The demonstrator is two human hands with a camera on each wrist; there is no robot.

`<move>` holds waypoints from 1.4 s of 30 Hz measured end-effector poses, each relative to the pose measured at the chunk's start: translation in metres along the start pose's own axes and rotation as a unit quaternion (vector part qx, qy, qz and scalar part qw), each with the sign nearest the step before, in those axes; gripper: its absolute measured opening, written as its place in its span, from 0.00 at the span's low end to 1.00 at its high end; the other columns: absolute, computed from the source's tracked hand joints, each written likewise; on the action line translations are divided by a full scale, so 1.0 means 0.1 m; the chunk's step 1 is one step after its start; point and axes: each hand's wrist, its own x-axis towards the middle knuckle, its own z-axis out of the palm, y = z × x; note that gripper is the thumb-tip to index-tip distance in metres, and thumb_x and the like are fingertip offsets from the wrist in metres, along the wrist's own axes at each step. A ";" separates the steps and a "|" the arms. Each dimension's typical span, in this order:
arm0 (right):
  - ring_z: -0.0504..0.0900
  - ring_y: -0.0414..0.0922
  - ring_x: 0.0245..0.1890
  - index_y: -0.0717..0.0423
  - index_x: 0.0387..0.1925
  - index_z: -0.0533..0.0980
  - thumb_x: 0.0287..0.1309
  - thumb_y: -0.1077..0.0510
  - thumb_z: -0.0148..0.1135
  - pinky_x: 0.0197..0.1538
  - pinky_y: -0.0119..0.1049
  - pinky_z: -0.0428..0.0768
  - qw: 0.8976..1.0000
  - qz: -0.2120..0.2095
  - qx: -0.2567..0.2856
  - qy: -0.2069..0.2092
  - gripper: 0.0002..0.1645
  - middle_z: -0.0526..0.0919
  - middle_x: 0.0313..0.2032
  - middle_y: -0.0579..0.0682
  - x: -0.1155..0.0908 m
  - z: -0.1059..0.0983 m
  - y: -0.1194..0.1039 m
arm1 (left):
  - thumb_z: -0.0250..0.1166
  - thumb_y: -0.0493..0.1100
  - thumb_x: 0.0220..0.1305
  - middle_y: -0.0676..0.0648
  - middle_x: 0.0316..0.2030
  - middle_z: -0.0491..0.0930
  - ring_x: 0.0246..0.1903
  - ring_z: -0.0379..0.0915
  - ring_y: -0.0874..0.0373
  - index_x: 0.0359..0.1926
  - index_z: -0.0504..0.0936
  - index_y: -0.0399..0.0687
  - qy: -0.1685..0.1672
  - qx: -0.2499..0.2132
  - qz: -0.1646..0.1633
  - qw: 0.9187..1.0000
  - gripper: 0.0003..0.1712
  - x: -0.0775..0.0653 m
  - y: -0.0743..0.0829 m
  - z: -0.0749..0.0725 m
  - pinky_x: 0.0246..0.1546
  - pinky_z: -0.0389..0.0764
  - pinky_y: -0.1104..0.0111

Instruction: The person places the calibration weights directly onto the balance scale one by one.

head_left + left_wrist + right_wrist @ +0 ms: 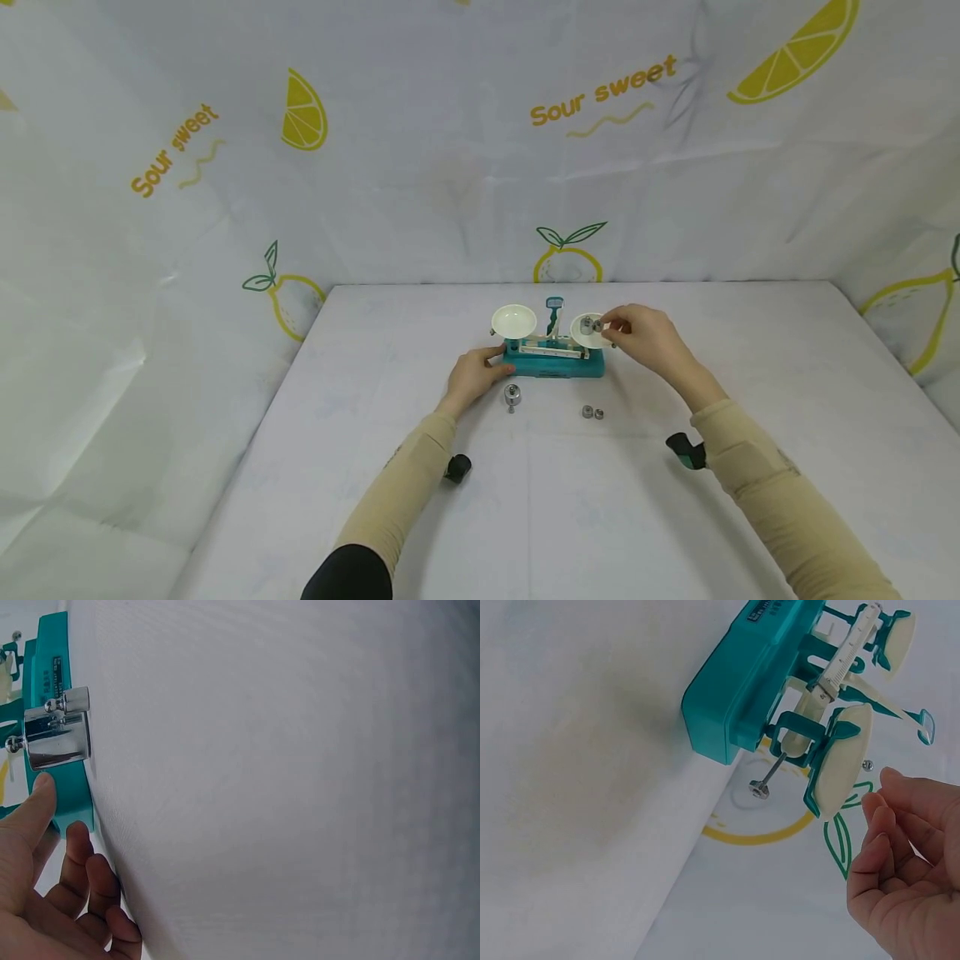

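Pinching the balance scale at its left end, left grip, right grip pressed together beside weights, hold unclear.

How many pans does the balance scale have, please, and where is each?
2. The left pan is on the left of the balance scale; the right pan, partly covered by the right hand, is on its right. No others show.
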 end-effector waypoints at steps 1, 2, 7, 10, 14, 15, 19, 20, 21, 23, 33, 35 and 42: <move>0.74 0.48 0.33 0.63 0.46 0.78 0.58 0.60 0.59 0.31 0.33 0.72 1.000 -0.001 0.003 0.001 0.15 0.81 0.34 0.57 -0.01 0.00 0.00 | 0.64 0.57 0.57 0.46 0.32 0.83 0.25 0.68 0.61 0.60 0.74 0.57 0.000 0.000 0.000 1.000 0.30 0.00 0.00 0.00 0.24 0.67 0.72; 0.74 0.48 0.32 0.63 0.46 0.78 0.58 0.60 0.59 0.31 0.33 0.72 1.000 -0.001 0.005 0.002 0.15 0.81 0.34 0.57 -0.03 0.01 0.00 | 0.64 0.57 0.57 0.46 0.33 0.83 0.25 0.68 0.61 0.60 0.74 0.57 0.000 0.000 -0.001 1.000 0.30 0.00 0.00 0.00 0.24 0.67 0.72; 0.74 0.48 0.32 0.63 0.46 0.79 0.58 0.60 0.60 0.32 0.33 0.72 1.000 -0.013 0.014 0.010 0.15 0.81 0.34 0.56 -0.09 0.02 -0.02 | 0.64 0.57 0.57 0.46 0.33 0.83 0.25 0.69 0.61 0.60 0.74 0.58 0.001 -0.001 -0.004 1.000 0.30 -0.01 0.00 0.00 0.24 0.67 0.72; 0.74 0.47 0.32 0.63 0.45 0.79 0.58 0.60 0.61 0.32 0.32 0.72 0.999 -0.021 0.019 0.015 0.15 0.81 0.34 0.56 -0.12 0.02 -0.04 | 0.64 0.56 0.57 0.47 0.30 0.82 0.24 0.68 0.61 0.60 0.74 0.58 0.002 0.001 -0.002 1.000 0.29 0.00 0.00 0.00 0.23 0.66 0.73; 0.74 0.46 0.32 0.61 0.44 0.79 0.57 0.60 0.62 0.32 0.31 0.73 0.999 -0.034 0.023 0.021 0.13 0.81 0.33 0.55 -0.17 0.05 -0.06 | 0.64 0.57 0.57 0.49 0.23 0.79 0.21 0.66 0.62 0.60 0.74 0.57 0.002 0.003 0.002 1.000 0.30 0.00 0.01 0.00 0.21 0.65 0.73; 0.74 0.46 0.31 0.61 0.43 0.80 0.57 0.60 0.62 0.32 0.31 0.73 0.999 -0.038 0.025 0.023 0.13 0.82 0.33 0.54 -0.18 0.05 -0.06 | 0.64 0.57 0.57 0.49 0.22 0.78 0.20 0.65 0.62 0.60 0.74 0.57 0.002 0.003 0.002 1.000 0.30 -0.01 0.01 0.00 0.20 0.65 0.73; 0.75 0.44 0.31 0.61 0.42 0.80 0.56 0.61 0.63 0.33 0.32 0.74 0.998 -0.054 0.030 0.023 0.12 0.82 0.32 0.53 -0.24 0.08 -0.07 | 0.64 0.57 0.57 0.50 0.19 0.75 0.18 0.64 0.62 0.60 0.74 0.56 0.002 0.000 0.004 1.000 0.30 -0.01 0.02 -0.01 0.19 0.64 0.73; 0.75 0.44 0.31 0.61 0.42 0.80 0.55 0.61 0.63 0.34 0.33 0.74 0.998 -0.057 0.032 0.020 0.12 0.82 0.32 0.52 -0.26 0.08 -0.07 | 0.64 0.57 0.57 0.50 0.19 0.75 0.19 0.64 0.63 0.60 0.74 0.56 0.003 -0.001 0.004 1.000 0.30 -0.01 0.02 -0.01 0.19 0.64 0.73; 0.75 0.44 0.32 0.61 0.42 0.80 0.55 0.61 0.63 0.34 0.33 0.74 0.998 -0.059 0.033 0.015 0.12 0.81 0.32 0.52 -0.27 0.09 -0.07 | 0.64 0.57 0.57 0.50 0.19 0.75 0.19 0.65 0.63 0.60 0.74 0.56 0.002 0.000 0.005 1.000 0.30 -0.01 0.02 -0.01 0.19 0.64 0.73; 0.74 0.44 0.31 0.61 0.43 0.80 0.56 0.61 0.63 0.33 0.33 0.74 0.998 -0.061 0.033 0.003 0.13 0.81 0.32 0.51 -0.29 0.10 -0.07 | 0.64 0.56 0.57 0.51 0.19 0.75 0.19 0.65 0.63 0.60 0.74 0.55 0.005 0.002 0.003 1.000 0.30 0.00 0.01 0.00 0.20 0.65 0.73; 0.75 0.40 0.31 0.60 0.41 0.80 0.54 0.59 0.64 0.32 0.29 0.75 0.994 -0.091 0.042 -0.032 0.13 0.81 0.31 0.48 -0.36 0.25 -0.01 | 0.64 0.56 0.58 0.52 0.19 0.74 0.19 0.64 0.63 0.60 0.73 0.56 0.004 -0.002 0.005 1.000 0.29 -0.01 0.01 0.00 0.19 0.64 0.73; 0.75 0.40 0.31 0.60 0.41 0.80 0.54 0.59 0.65 0.32 0.29 0.75 0.994 -0.093 0.043 -0.043 0.13 0.81 0.31 0.47 -0.38 0.29 0.01 | 0.64 0.56 0.58 0.53 0.18 0.72 0.18 0.63 0.63 0.60 0.74 0.56 0.004 -0.002 0.005 1.000 0.29 -0.01 0.01 0.00 0.19 0.64 0.73; 0.74 0.38 0.31 0.60 0.41 0.80 0.55 0.57 0.63 0.33 0.29 0.74 0.992 -0.090 0.032 -0.083 0.13 0.81 0.30 0.45 -0.40 0.41 0.06 | 0.64 0.56 0.58 0.52 0.18 0.72 0.18 0.63 0.63 0.60 0.74 0.57 0.002 -0.005 0.002 1.000 0.29 -0.02 0.02 -0.01 0.19 0.64 0.73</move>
